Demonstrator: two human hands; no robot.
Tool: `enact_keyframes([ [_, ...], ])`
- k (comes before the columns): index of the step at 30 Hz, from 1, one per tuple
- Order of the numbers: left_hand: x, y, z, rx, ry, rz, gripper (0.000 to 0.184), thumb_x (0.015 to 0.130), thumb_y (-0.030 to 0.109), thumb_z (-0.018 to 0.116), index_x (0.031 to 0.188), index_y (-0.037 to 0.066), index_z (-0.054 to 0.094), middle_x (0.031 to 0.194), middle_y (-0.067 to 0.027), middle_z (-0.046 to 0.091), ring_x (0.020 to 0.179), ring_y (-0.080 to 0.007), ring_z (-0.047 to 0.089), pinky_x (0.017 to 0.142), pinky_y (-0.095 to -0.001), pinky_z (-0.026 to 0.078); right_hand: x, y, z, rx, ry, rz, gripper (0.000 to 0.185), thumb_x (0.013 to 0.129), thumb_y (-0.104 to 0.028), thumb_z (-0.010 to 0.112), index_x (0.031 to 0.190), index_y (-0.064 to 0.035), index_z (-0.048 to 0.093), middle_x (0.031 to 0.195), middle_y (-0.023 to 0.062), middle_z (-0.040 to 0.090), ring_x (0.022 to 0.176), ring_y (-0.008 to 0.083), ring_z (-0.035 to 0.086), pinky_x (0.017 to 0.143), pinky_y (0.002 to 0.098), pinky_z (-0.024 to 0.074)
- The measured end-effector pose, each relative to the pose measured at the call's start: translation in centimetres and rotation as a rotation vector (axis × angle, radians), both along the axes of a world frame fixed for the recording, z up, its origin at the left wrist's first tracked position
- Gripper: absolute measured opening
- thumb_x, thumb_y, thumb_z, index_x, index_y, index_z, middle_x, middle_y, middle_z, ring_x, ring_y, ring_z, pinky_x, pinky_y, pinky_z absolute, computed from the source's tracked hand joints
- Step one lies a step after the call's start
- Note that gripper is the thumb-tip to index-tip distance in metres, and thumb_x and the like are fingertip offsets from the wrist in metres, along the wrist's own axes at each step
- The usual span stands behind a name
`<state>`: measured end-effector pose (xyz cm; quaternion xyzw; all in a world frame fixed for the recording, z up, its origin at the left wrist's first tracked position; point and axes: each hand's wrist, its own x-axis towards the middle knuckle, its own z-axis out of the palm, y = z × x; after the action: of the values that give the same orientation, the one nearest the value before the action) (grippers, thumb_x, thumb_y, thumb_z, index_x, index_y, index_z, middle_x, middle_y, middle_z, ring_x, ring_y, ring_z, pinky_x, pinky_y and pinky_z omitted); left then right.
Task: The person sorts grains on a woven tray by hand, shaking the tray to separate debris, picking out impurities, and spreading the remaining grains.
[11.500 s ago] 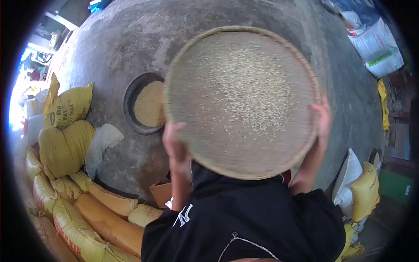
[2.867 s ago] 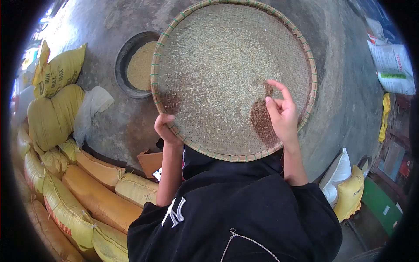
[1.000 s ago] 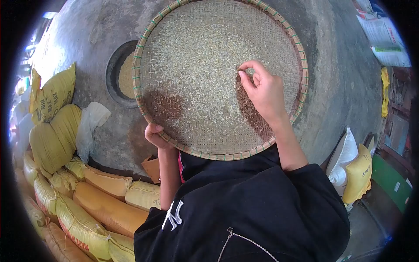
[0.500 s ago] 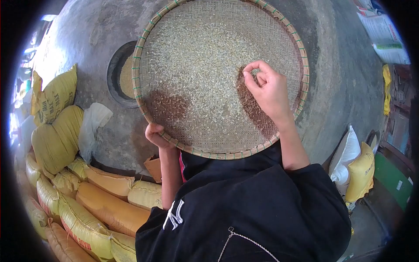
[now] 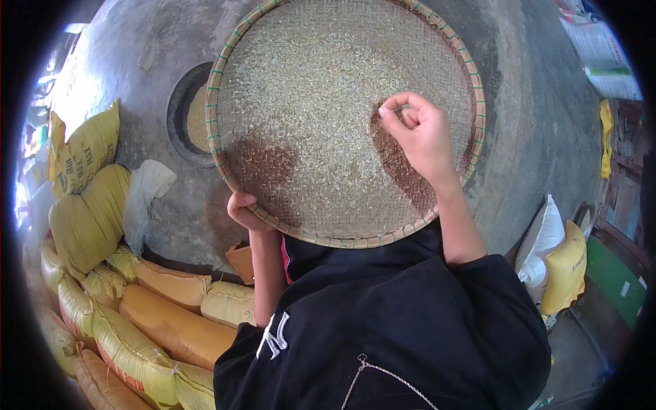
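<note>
A round woven tray [image 5: 355,243] with a green-stitched rim lies above my lap, tilted slightly. Pale grains [image 5: 314,102] are spread over its middle and left. My left hand [image 5: 244,210] grips the rim at the lower left, thumb on top. My right hand [image 5: 420,130] is over the right half of the tray, thumb and forefinger pinched together; whatever is between the fingertips is too small to make out. Reddish-brown shadowed patches lie on the tray beneath the right hand and near the left rim.
A dark basin [image 5: 179,123] holding yellowish grain stands on the concrete floor [image 5: 184,34], partly behind the tray. Filled yellow sacks [image 5: 89,219] and orange sacks [image 5: 174,321] lie at the left. White [image 5: 540,239] and yellow [image 5: 566,270] sacks stand at the right.
Earlier both hands held the tray up in motion; now it is steady, and my right hand is off the rim, pinching over the grains. Over the last second hardly anything has moved.
</note>
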<state>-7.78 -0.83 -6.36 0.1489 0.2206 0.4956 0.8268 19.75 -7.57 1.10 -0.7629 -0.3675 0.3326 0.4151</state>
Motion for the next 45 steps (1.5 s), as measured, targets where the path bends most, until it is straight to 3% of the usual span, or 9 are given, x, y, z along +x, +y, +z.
enact_keyframes([
  [3,0.2,0.0,0.3,-0.004,0.011,0.007,0.071,0.060,0.015,0.049,0.126,-0.009,0.045,0.121,-0.0256,0.054,0.108,-0.0405,0.055,0.097,-0.0468,0.043,0.3,-0.3,0.0,0.020,0.099,-0.051,0.008,0.086,-0.013,0.064,0.087,-0.0045,0.063,0.048,-0.0069,0.037,0.047,0.0012,0.030,0.043,0.0254,0.0237],
  [15,-0.3,0.0,-0.2,-0.033,0.060,0.016,0.068,0.060,0.015,0.048,0.124,-0.009,0.047,0.118,-0.0251,0.056,0.104,-0.0398,0.057,0.096,-0.0458,0.044,-0.8,0.1,-0.2,0.036,-0.280,0.041,0.010,0.085,-0.015,0.065,0.087,-0.0059,0.060,0.048,0.0008,0.042,0.041,0.0091,0.038,0.042,0.0303,0.0284],
  [18,-0.2,0.0,-0.2,-0.016,0.046,0.021,0.067,0.061,0.016,0.048,0.123,-0.009,0.047,0.118,-0.0253,0.056,0.103,-0.0396,0.057,0.095,-0.0459,0.044,0.1,-0.5,0.0,0.053,0.011,-0.014,0.008,0.085,-0.013,0.062,0.085,-0.0058,0.058,0.049,-0.0033,0.040,0.041,0.0080,0.036,0.041,0.0274,0.0256],
  [20,-0.4,0.1,-0.4,-0.026,0.053,0.018,0.066,0.062,0.016,0.048,0.123,-0.009,0.047,0.118,-0.0254,0.056,0.103,-0.0396,0.057,0.094,-0.0456,0.045,1.5,-0.8,0.2,0.222,1.011,-0.162,0.007,0.087,-0.012,0.054,0.082,-0.0062,0.054,0.053,-0.0067,0.035,0.042,0.0057,0.029,0.041,0.0232,0.0228],
  [21,-0.4,0.1,-0.5,-0.027,0.052,0.019,0.066,0.062,0.016,0.048,0.123,-0.009,0.047,0.118,-0.0254,0.056,0.103,-0.0396,0.057,0.094,-0.0456,0.045,1.9,-0.9,-0.1,0.221,1.009,-0.162,0.007,0.087,-0.012,0.054,0.082,-0.0062,0.054,0.053,-0.0067,0.035,0.042,0.0057,0.029,0.041,0.0232,0.0228],
  [23,-0.4,0.2,-0.4,-0.015,0.043,0.009,0.066,0.062,0.016,0.048,0.123,-0.009,0.047,0.117,-0.0253,0.057,0.102,-0.0397,0.058,0.094,-0.0455,0.045,2.2,-1.1,-0.5,0.439,1.529,-0.091,0.009,0.087,-0.011,0.045,0.081,-0.0069,0.050,0.055,-0.0075,0.031,0.043,0.0037,0.025,0.040,0.0205,0.0219],
  [29,-0.4,0.1,-0.2,-0.044,0.041,0.029,0.066,0.062,0.015,0.047,0.124,-0.009,0.047,0.116,-0.0252,0.057,0.103,-0.0396,0.058,0.094,-0.0462,0.046,1.4,-0.8,0.0,0.173,1.030,-0.094,0.017,0.087,-0.008,0.046,0.085,-0.0001,0.061,0.052,-0.0066,0.037,0.042,0.0025,0.027,0.041,0.0214,0.0226],
  [32,-0.4,0.1,-0.3,-0.024,0.015,0.008,0.066,0.062,0.014,0.047,0.124,-0.009,0.046,0.117,-0.0255,0.057,0.104,-0.0398,0.058,0.094,-0.0462,0.046,0.1,-0.4,0.2,0.024,0.263,-0.034,0.014,0.088,-0.009,0.057,0.094,-0.0010,0.067,0.056,-0.0055,0.050,0.049,0.0007,0.039,0.045,0.0219,0.0284],
  [45,-0.1,0.1,0.1,-0.006,0.019,0.016,0.068,0.062,0.015,0.047,0.126,-0.008,0.046,0.120,-0.0256,0.055,0.106,-0.0406,0.057,0.095,-0.0472,0.046,-1.7,0.4,0.6,-0.026,-0.179,-0.004,0.009,0.085,-0.012,0.065,0.088,-0.0028,0.064,0.049,0.0002,0.044,0.046,0.0056,0.040,0.045,0.0273,0.0324],
])
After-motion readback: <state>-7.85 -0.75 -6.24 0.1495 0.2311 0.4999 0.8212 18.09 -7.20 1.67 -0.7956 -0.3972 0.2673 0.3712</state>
